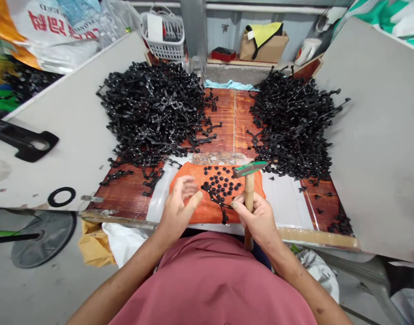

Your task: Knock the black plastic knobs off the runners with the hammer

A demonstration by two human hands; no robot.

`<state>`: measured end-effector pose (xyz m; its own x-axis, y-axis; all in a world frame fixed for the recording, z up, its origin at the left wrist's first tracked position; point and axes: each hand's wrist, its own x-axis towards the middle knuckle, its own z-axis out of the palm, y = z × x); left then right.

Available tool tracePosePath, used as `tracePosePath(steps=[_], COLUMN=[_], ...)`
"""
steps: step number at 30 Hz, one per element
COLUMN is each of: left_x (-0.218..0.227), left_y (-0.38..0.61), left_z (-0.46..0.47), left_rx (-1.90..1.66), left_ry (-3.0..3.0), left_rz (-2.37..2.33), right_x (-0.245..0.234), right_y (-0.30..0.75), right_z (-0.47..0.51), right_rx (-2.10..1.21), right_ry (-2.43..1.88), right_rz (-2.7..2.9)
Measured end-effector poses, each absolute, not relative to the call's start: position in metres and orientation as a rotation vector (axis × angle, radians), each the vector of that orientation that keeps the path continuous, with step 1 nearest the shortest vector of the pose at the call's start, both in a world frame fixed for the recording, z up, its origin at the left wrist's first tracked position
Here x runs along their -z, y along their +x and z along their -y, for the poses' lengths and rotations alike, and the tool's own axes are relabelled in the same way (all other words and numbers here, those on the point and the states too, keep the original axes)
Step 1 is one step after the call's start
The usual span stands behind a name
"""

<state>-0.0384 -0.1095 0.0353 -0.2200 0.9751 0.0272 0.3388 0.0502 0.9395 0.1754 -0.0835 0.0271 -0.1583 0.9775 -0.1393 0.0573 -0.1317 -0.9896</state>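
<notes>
My right hand (256, 216) is wrapped round the wooden handle of a small hammer (249, 180) whose green-topped head points left over an orange pad (196, 212). Its thumb and forefinger also touch a black plastic strip (218, 198) lying on the pad. My left hand (180, 205) hovers over the pad's left part, fingers curled and apart, blurred, holding nothing I can see. Several small black round pieces (222, 180) lie scattered on the pad.
Two big heaps of black plastic strips sit on the wooden table, one at the left (152, 113), one at the right (291, 122). Grey boards (372, 135) lean on both sides. A white basket (164, 34), a cardboard box (262, 45) and a mug (306, 50) stand behind.
</notes>
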Motion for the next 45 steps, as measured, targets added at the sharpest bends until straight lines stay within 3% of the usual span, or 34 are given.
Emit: tracePosePath(steps=[5,9,16,27,40,45], left_x=[-0.031,-0.031,-0.026,-0.005,0.001,-0.001], left_y=[-0.010,-0.001,-0.063,-0.055,-0.046,-0.042], left_z=[0.111,0.109,0.086,0.062,0.058,0.057], left_rx=[-1.046,-1.079,-0.798,-0.574,-0.212,-0.066], left_ry=[1.028,0.920,1.244,1.715,1.906,1.967], left_rz=[-1.325,-1.322,-1.502,-1.744,-1.994,-2.078], right_x=[-0.016,-0.015,-0.020,0.030,0.019,-0.009], right_y=[0.163,0.161,0.213,0.248,0.246,0.240], right_z=[0.098,0.104,0.102,0.124,0.116,0.099], right_rx=[-1.208,-1.308,-1.205,-1.194,-0.980,-0.709], right_ry=[-1.187,-1.159,-1.378,-1.579,-1.562,-1.513], right_rz=[1.386,1.494,1.537,1.566,1.811,2.081])
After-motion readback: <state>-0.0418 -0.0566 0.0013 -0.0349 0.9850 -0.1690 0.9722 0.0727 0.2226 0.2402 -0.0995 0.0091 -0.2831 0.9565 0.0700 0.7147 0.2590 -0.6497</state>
